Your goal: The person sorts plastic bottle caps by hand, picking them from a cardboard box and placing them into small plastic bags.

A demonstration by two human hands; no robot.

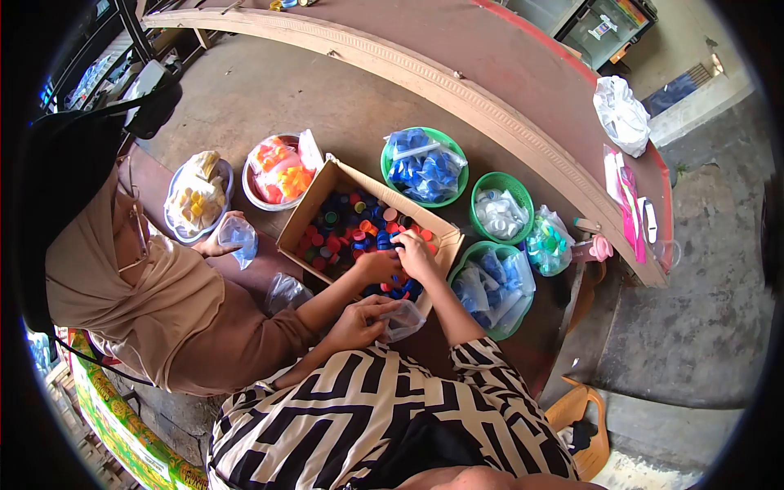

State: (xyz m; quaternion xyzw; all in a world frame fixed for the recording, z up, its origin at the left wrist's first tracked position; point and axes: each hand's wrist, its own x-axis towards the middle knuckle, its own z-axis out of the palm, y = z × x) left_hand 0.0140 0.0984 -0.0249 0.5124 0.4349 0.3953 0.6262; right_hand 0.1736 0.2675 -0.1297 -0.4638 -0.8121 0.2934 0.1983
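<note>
A cardboard box [447, 255] holds many loose bottle caps [331, 243], mostly red and blue, some orange, green and black. Over its right part my right hand [416, 255] reaches in among the caps, fingers bent together; whatever they grip is too small to name. Below the box's near edge, my left hand [359, 324] pinches a clear plastic bag [403, 320]. A co-worker's hand [380, 268] is in the box just left of my right hand. The co-worker's other hand [229, 237] holds another clear bag [243, 242].
Beyond the box stand basins with bagged yellowish [173, 214], orange [251, 194] and blue caps [387, 173]. Green baskets [476, 196] [527, 304] are at the right. A wooden ledge [392, 61] curves behind. The co-worker [147, 286] sits close at my left; an orange chair [600, 425] is lower right.
</note>
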